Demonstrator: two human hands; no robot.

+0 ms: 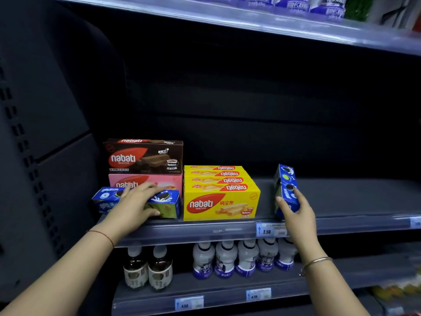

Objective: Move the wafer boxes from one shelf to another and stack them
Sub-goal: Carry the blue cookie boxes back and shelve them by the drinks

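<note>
Standing before the dark shelving in the head view, the person had both hands at the middle shelf point(341, 201). In the lower left of the frame the left hand point(136, 201) lay over a flat blue box point(166, 202) at the shelf's front edge, fingers across its top and thumb against its front face, grasping it. Just behind that box a brown wafer box point(145, 156) sat on a pink wafer box point(166, 180). Beside them, at the centre, stood a row of yellow wafer boxes point(221, 201), touching one another. At centre right the right hand point(296, 210) clasped an upright blue box point(286, 185), thumb on its near side and fingers round the far side, its base at the shelf. That box stood well apart from the yellow ones. A price tag point(266, 230) was fixed on the shelf rail below. On the lower shelf stood two dark bottles point(148, 270) and a row of white bottles point(239, 258).
</note>
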